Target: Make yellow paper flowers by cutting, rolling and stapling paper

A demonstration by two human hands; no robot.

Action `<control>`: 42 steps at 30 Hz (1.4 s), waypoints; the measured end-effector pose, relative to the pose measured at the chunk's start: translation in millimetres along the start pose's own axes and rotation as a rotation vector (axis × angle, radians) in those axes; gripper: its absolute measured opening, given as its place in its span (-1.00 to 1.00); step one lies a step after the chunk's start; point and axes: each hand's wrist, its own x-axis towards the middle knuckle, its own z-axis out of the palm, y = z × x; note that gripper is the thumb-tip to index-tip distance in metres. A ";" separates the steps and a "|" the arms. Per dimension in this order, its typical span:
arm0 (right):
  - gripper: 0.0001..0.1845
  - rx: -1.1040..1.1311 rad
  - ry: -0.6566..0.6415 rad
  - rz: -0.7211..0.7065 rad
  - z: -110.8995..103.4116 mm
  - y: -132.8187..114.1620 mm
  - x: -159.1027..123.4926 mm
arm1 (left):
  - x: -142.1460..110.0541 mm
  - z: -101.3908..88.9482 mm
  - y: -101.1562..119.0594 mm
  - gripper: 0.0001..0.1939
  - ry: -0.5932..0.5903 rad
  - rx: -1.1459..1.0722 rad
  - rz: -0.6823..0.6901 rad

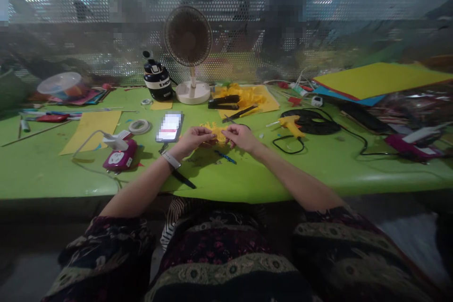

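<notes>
Over the middle of the green table, my left hand [196, 139] and my right hand [243, 137] pinch a small piece of yellow paper [219, 134] between them. Its exact shape is partly hidden by my fingers. A blue strip [226, 156] lies on the table just below it. Left of my left hand rests a lit phone [170, 127]. Beyond my hands are scissors [240, 113] with dark handles and a black stapler [223, 102]. Farther right, a yellow glue gun [293, 126] sits beside a black palette-shaped plate [314, 121].
A white fan [193, 92] and a black bottle [157, 82] stand at the back. Yellow scraps [247, 96] are heaped beside them. To the left are a tape roll [139, 126] and a purple power adapter [121, 155]. Cables run across the right side, near coloured sheets [382, 80].
</notes>
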 end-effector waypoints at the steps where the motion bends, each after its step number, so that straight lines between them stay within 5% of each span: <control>1: -0.78 0.003 -0.003 0.000 -0.1 -0.7 -0.6 | -0.1 0.0 -0.1 -0.77 -0.003 -0.002 0.000; 24: -0.80 0.101 -0.080 0.030 -6.1 4.0 4.8 | -0.3 0.7 1.3 -0.71 0.003 -0.002 -0.009; 37: -0.82 0.141 -0.069 0.084 -18.0 -5.4 3.2 | -5.7 -3.7 15.3 -0.73 0.140 -0.007 -0.010; 42: -0.82 0.246 -0.352 0.022 -7.8 -11.5 -14.9 | -1.9 -16.6 26.5 -0.73 0.236 -0.003 0.003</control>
